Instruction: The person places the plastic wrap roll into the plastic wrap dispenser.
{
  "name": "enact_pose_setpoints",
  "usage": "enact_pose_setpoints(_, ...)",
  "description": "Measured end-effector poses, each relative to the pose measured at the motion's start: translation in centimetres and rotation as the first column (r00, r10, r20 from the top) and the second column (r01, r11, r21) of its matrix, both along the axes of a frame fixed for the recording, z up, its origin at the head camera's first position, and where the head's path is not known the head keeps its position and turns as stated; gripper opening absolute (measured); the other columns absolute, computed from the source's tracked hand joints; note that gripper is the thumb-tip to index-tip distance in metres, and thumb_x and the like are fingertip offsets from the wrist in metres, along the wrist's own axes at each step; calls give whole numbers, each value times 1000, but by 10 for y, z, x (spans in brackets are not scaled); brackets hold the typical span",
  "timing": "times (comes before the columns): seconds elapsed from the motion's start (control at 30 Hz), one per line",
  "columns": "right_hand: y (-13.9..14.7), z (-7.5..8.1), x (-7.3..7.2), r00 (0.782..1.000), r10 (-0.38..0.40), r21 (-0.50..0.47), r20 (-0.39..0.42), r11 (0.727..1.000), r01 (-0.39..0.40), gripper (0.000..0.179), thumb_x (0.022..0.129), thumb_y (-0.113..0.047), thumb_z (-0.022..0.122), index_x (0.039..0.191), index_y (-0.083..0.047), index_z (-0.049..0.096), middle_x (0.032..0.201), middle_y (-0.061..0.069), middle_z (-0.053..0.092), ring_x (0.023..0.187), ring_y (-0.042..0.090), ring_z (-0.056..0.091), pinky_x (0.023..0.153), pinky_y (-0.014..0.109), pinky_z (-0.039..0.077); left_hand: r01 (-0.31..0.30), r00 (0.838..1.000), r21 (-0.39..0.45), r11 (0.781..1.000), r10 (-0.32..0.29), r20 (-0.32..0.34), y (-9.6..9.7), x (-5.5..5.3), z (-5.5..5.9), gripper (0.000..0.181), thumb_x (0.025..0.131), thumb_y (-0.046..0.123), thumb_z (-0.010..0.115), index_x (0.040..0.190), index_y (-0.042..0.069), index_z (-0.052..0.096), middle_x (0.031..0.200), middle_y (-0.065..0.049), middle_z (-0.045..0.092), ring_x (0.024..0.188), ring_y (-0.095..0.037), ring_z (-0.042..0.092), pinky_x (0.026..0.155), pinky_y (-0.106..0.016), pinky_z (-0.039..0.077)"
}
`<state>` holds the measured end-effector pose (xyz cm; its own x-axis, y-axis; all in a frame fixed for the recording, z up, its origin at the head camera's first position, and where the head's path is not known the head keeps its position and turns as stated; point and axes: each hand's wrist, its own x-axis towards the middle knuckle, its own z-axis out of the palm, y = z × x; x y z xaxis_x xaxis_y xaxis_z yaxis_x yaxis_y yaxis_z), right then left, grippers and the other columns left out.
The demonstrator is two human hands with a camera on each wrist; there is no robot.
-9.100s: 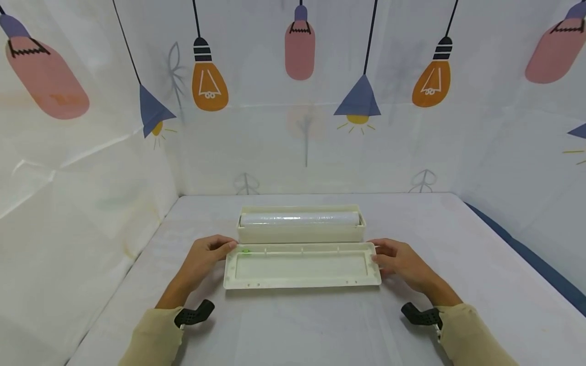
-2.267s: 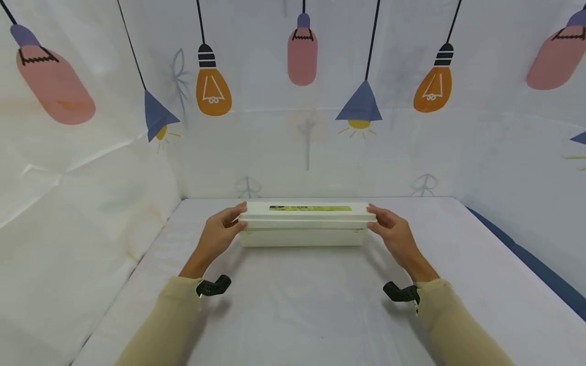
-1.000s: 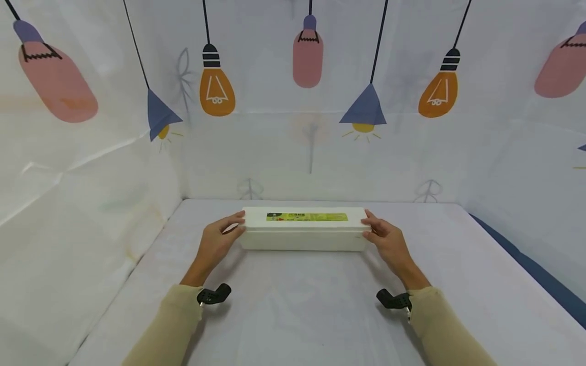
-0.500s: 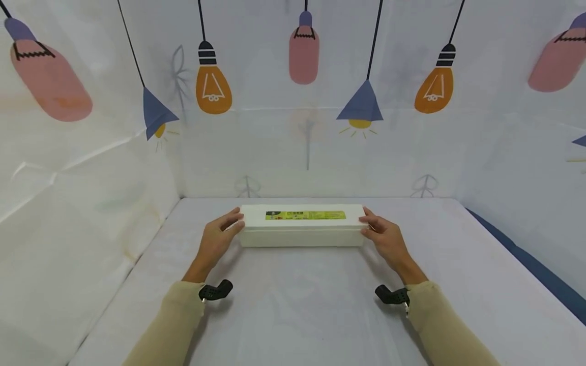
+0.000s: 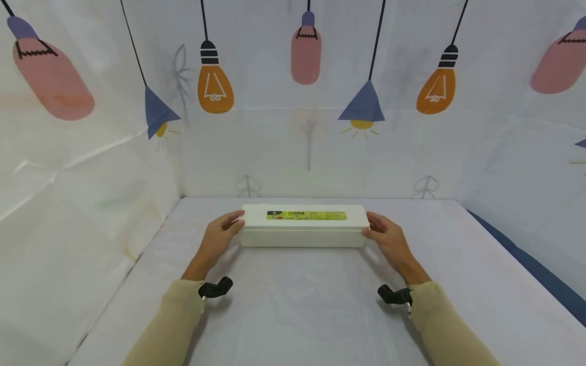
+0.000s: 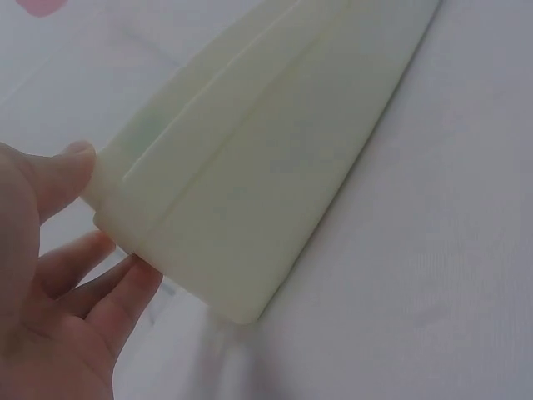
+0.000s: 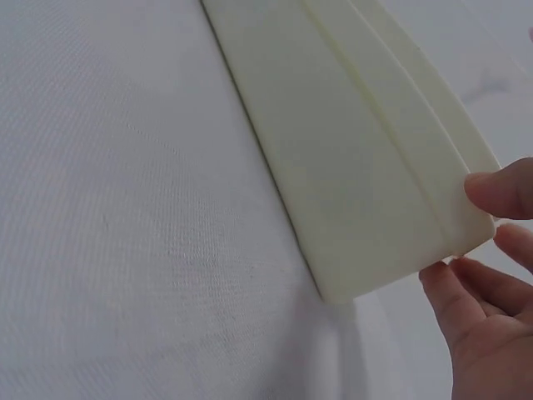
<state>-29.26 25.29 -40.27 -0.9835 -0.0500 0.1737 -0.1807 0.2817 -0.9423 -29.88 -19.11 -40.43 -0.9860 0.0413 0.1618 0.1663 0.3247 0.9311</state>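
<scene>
A cream-white cling film dispenser (image 5: 302,238) lies lengthwise on the table with its lid (image 5: 256,216) down, a yellow-green printed label (image 5: 306,215) on top. The film roll inside is hidden. My left hand (image 5: 214,243) holds the left end; in the left wrist view its thumb (image 6: 71,179) sits by the lid edge and the fingertips touch the end wall. At the opposite end my right hand (image 5: 391,244) holds the corner. Its thumb (image 7: 504,190) lies on the lid edge in the right wrist view, fingers against the end wall below.
A white cloth covers the table (image 5: 297,310). White sheets printed with lamps and bulbs hang behind as a back wall (image 5: 274,147) and along both sides. Each wrist carries a black camera mount, left mount (image 5: 216,288) and right mount (image 5: 394,295).
About nine seconds ago the dispenser stood open, its film roll showing and the lid lying in front. The lid now covers the box. Over the last second, the right fingers shifted slightly at the lid's end.
</scene>
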Motion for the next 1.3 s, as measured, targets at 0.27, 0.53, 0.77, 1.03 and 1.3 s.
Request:
enact_pose_setpoints(0.27, 5, 2, 4, 998, 6, 20, 58, 1000, -7, 63, 98, -24, 68, 150, 1, 42, 152, 18, 44, 138, 32, 43, 110, 43, 40, 16, 999, 67, 998, -19, 44, 1, -4, -1, 50, 102, 33, 60, 148, 15, 51, 153, -1, 46, 142, -20, 38, 114, -44, 36)
enact_pose_setpoints(0.53, 7, 3, 4, 998, 12, 16, 66, 1000, -13, 52, 101, -18, 60, 147, 1, 46, 149, 15, 48, 135, 30, 46, 105, 36, 45, 4, 998, 126, 992, -12, 57, 0, -4, -1, 46, 103, 25, 59, 146, 11, 52, 151, -5, 47, 137, -21, 44, 111, -43, 39)
enact_pose_setpoints(0.77, 8, 4, 4, 998, 12, -10, 68, 1000, -11, 52, 99, -16, 63, 146, 2, 48, 148, 16, 49, 134, 31, 47, 103, 35, 47, 14, 998, 173, 985, -24, 52, 2, -7, 0, 51, 102, 20, 60, 150, 10, 46, 152, -11, 45, 134, -26, 47, 110, -44, 40)
enact_pose_setpoints(1.03, 10, 4, 2, 998, 34, -31, 48, 999, -32, 50, 99, -11, 61, 145, 3, 49, 147, 18, 50, 128, 29, 53, 96, 28, 51, -56, 996, 123, 991, 46, 81, 7, -12, 0, 58, 100, 42, 62, 150, 15, 48, 150, -9, 48, 133, -23, 47, 107, -42, 43)
enact_pose_setpoints(1.3, 11, 5, 0, 999, 34, -9, 38, 999, -34, 46, 102, -14, 59, 144, 3, 50, 145, 19, 51, 119, 25, 60, 95, 34, 53, -106, 992, 82, 991, 100, 78, 11, -10, 0, 53, 101, 37, 61, 149, 17, 50, 149, -8, 50, 132, -22, 49, 105, -41, 44)
